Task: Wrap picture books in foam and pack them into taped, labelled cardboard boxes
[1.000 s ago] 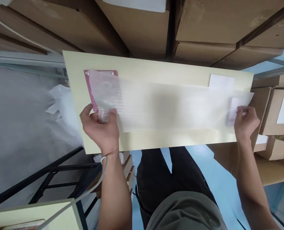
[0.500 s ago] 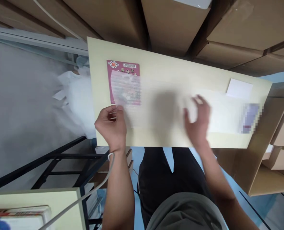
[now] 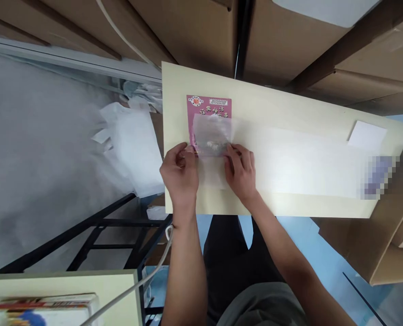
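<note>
A pink book (image 3: 209, 105) with printed characters lies near the left end of a pale yellow table (image 3: 313, 206). A translucent white plastic sheet (image 3: 290, 163) stretches along the table, and its left end covers the book's lower part. My left hand (image 3: 181, 170) is closed on the sheet's lower left corner, beside the book's lower left corner. At the book's lower right, my right hand (image 3: 241, 172) is closed on the sheet, thumb and fingers together.
A white card (image 3: 367, 135) and a blurred-out purple item (image 3: 378, 176) lie at the table's right end. Cardboard boxes (image 3: 290, 50) line the back. White plastic bags (image 3: 133, 145) sit left. A cable (image 3: 127, 296) runs past my left wrist. Books (image 3: 48, 310) rest on a lower-left surface.
My right hand has moved left from the middle of the table to the book's lower right, and its fingers have closed on the sheet. My left hand still grips the corner. The view has shifted.
</note>
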The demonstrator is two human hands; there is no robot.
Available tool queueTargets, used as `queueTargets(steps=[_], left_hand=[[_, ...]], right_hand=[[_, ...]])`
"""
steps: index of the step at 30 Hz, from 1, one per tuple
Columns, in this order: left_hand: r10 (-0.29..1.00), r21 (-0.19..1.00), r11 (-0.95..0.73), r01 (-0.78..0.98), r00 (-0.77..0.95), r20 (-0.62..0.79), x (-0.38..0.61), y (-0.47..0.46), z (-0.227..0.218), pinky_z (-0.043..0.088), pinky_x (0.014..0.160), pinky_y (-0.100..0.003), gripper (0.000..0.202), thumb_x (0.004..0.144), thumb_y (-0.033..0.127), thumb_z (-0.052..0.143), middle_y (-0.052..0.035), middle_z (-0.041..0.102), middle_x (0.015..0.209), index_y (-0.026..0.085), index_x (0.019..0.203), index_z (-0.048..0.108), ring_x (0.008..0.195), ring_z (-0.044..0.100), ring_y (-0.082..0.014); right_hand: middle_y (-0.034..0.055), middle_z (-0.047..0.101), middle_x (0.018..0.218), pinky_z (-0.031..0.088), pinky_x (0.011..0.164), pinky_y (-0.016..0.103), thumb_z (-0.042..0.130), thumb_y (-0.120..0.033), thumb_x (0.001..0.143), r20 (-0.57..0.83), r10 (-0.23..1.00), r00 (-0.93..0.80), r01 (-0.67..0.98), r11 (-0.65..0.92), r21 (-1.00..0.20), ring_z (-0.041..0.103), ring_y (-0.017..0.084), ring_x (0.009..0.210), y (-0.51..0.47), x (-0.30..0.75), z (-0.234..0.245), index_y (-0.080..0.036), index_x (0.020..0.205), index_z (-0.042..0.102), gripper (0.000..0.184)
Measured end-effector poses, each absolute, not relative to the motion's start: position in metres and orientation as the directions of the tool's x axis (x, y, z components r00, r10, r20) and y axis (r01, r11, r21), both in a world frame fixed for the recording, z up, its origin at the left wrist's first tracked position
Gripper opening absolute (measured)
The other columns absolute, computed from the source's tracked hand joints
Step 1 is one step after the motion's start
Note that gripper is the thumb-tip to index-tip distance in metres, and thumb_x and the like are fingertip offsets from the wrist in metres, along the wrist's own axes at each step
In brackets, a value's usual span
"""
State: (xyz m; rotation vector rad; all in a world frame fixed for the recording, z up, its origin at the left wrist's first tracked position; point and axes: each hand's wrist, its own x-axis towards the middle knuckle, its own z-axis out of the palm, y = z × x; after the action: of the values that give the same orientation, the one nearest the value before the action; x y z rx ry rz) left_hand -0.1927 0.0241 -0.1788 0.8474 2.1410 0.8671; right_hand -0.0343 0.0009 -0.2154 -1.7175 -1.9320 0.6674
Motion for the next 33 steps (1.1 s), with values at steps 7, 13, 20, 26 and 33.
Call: queueTargets(steps=[7,13,20,26,33], left_hand=[[0.839,0.794,0.415,0.445,-0.524,-0.145,-0.221,0.045,-0.148,0.056,0.077,-0.031,0.017,0.095,0.035,0.074,-0.0025,0.066,0.087,0.019,0.091,0.079,0.084,0.065,-0.0181],[0.765,0.793,0.272,0.544,-0.623,0.165,-0.246,0.026,-0.093,0.056,0.091,-0.039,0.037,0.094,0.057,0.078,-0.0021,0.057,0.085,0.022,0.083,0.073,0.093,0.061,-0.0221],[0.746,0.776,0.548,-0.311,-0.238,-0.622,-0.166,-0.007,-0.119,0.054,0.062,-0.03,0.056,0.083,0.077,0.088,-0.0012,0.064,0.086,0.027,0.088,0.064,0.073,0.059,-0.0173],[0.839,0.841,0.539,0.049,-0.119,-0.531,-0.132,-0.032,-0.151,0.061,0.081,-0.033,0.039,0.105,0.061,0.071,-0.0064,0.077,0.098,0.024,0.111,0.077,0.089,0.074,-0.0208],[0.925,0.76,0.378,0.528,-0.235,-0.297,-0.154,-0.027,-0.16,0.059,0.079,-0.034,0.019,0.107,0.039,0.068,-0.0072,0.078,0.103,0.024,0.109,0.079,0.082,0.071,-0.0199]], right_hand=[[0.0202,0.068,0.147,0.062,0.112,0.056,0.057,-0.026,0.116,0.012,0.994,-0.109,0.788,0.094,-0.608,0.069,0.035,0.129,-0.002,-0.035,-0.214,-0.025,0.157,0.068,0.043],[0.0196,0.072,0.141,0.063,0.11,0.055,0.047,-0.038,0.121,0.03,0.998,-0.062,0.731,0.066,-0.679,0.071,0.033,0.124,0.002,-0.035,-0.21,-0.024,0.148,0.072,0.039],[0.0108,0.08,0.111,0.065,0.088,0.041,0.027,-0.063,0.123,-0.173,0.977,0.122,0.446,-0.21,-0.87,0.076,0.026,0.103,-0.002,0.001,-0.141,-0.026,0.131,0.078,0.064],[0.001,0.07,0.084,0.057,0.079,0.035,0.061,-0.07,0.111,-0.275,0.915,0.296,0.525,-0.396,-0.754,0.066,0.02,0.081,-0.027,0.041,-0.132,-0.023,0.106,0.077,0.05],[0.0022,0.069,0.079,0.053,0.075,0.035,0.057,-0.063,0.114,-0.162,0.955,0.249,0.715,-0.294,-0.634,0.061,0.019,0.072,-0.03,0.049,-0.172,-0.023,0.103,0.074,0.044]])
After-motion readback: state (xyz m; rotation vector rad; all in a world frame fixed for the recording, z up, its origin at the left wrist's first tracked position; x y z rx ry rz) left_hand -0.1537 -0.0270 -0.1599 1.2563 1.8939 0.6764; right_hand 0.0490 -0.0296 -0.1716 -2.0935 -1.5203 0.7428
